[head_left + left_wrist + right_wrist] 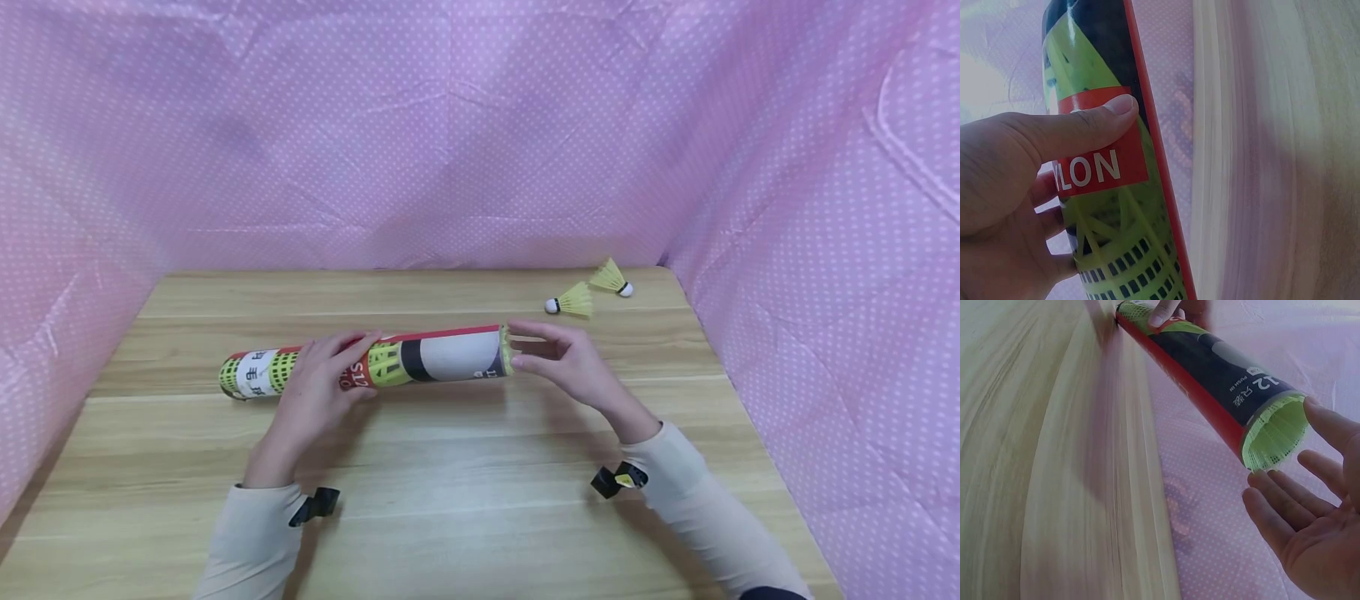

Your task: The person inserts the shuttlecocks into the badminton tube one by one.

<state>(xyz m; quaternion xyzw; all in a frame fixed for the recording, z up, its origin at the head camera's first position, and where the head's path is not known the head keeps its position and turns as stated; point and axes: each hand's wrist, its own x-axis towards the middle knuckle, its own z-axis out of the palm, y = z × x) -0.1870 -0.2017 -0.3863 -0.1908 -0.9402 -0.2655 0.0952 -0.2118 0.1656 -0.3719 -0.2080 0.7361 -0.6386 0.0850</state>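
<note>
A printed shuttlecock tube [457, 357] lies sideways above the wooden table, its closed-looking end to the left. My left hand [321, 379] grips it around the middle; in the left wrist view the thumb [1094, 128] lies across a red label. At the tube's right end my right hand [566, 367] holds its fingers spread and slightly bent, around the mouth. The right wrist view shows that mouth uncovered, with a yellow-green shuttlecock skirt [1275, 434] just inside. Fingertips of the right hand [1316, 506] are at the rim; whether they touch it I cannot tell.
Two yellow shuttlecocks with white tips, one [573, 300] nearer and one [612, 277] farther, lie at the table's back right. Pink dotted cloth [450, 150] hangs behind the wooden table [450, 500] and along both its sides.
</note>
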